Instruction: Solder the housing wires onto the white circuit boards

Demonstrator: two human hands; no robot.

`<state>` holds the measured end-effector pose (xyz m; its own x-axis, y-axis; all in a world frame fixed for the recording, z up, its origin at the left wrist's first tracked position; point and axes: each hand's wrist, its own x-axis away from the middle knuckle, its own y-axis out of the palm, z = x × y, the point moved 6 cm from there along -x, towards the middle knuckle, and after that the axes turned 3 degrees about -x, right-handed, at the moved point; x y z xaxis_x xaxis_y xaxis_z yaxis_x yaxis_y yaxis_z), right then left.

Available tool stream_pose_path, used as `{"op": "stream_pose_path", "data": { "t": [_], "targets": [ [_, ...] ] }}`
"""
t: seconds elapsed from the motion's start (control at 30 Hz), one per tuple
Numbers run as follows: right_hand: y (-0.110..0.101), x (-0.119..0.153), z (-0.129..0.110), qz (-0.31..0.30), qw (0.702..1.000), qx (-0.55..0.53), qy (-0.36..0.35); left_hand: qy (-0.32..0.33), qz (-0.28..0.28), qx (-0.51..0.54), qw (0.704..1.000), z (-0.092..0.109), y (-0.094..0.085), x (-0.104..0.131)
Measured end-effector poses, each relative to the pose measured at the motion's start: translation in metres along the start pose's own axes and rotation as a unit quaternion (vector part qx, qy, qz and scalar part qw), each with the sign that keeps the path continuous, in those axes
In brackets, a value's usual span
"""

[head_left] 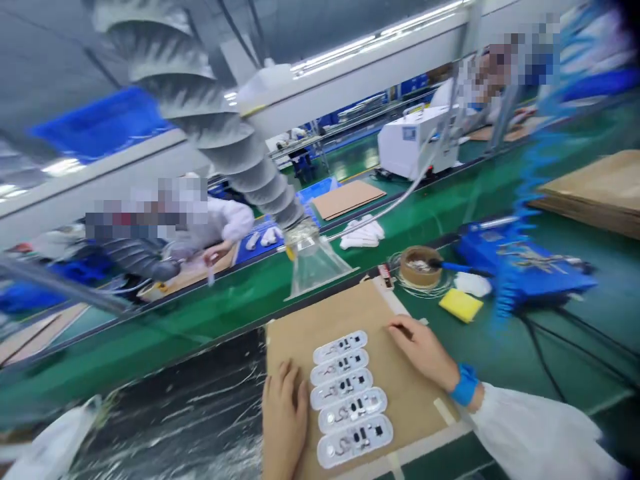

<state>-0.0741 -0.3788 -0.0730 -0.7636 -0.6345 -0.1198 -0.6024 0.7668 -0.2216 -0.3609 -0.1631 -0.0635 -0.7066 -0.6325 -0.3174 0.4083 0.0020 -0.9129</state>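
Five white oval casings point(341, 389) lie in a column on a brown board point(300, 330), bottom centre, between the open left hand point(286, 413) and right hand point(425, 350) (curled; I cannot tell if gripping). Handling by the rims would likely spare the small components point(357, 435).

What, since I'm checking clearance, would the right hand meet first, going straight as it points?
The right hand might meet the clear hood near the far edge of the brown board; depth is unclear.

A grey duct point(235, 143) hangs — white machine point(403, 150) beyond.
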Motion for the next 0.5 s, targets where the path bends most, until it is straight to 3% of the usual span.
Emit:
{"op": "stream_pose_path", "data": {
  "t": [0.1, 0.3, 0.4, 0.5],
  "targets": [
    [-0.003, 0.004, 0.006, -0.016, 1.000, 0.017, 0.013, -0.017, -0.021, 0.002, 1.000, 0.015, -0.004, 0.006],
    [-0.014, 0.003, 0.037, -0.033, 0.987, 0.122, 0.099, -0.057, -0.062, -0.001, 0.996, 0.019, -0.013, 0.020],
    [-0.018, 0.004, 0.038, -0.032, 0.983, 0.140, 0.111, -0.083, -0.074, 0.000, 0.994, 0.010, -0.025, 0.030],
    [-0.018, 0.004, 0.031, -0.016, 0.988, 0.130, 0.082, -0.127, -0.074, -0.005, 0.989, -0.016, -0.036, 0.040]
  ]
}}
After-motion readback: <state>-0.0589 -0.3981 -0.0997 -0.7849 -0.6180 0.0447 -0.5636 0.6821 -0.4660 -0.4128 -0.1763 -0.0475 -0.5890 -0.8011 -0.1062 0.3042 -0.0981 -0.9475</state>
